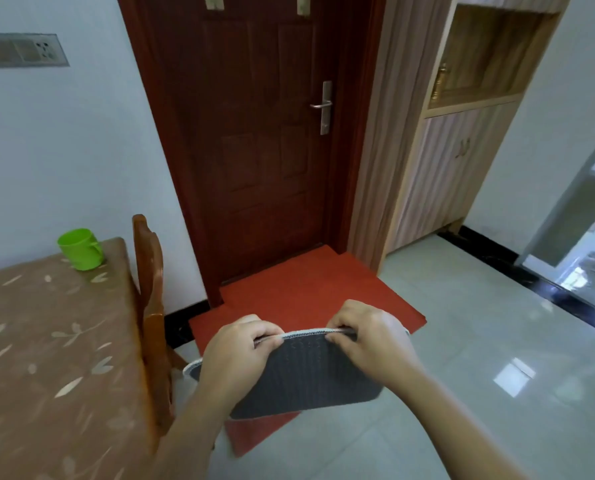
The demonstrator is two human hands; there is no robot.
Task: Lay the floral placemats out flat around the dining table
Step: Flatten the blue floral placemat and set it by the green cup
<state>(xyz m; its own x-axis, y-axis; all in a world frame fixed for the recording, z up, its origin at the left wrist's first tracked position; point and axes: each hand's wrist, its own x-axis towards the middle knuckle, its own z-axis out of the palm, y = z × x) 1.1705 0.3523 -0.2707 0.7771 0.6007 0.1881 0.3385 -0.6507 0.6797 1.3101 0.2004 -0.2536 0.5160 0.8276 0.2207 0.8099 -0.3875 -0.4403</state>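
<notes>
Down at about 6 o'clock, both hands are up in the air over the floor, pinching the top edge of a placemat [299, 372]. Only its dark grey ribbed back and a pale trim edge show, so can't tell if there's a floral print on the other side. Left hand [235, 355] has its fingers curled tight over the edge near the left end, right hand [365, 341] is clamped on the same edge toward the right. The mat hangs down from the grip, not lying on anything.

Over at 9 o'clock is the dining table [47, 358] with a brown leafy cloth, a green cup [80, 249] near its far corner. A wooden chair [152, 317] is tucked in at the table's right side. At 12 o'clock is a dark red door [254, 133], with a red doormat [306, 292] below it.
</notes>
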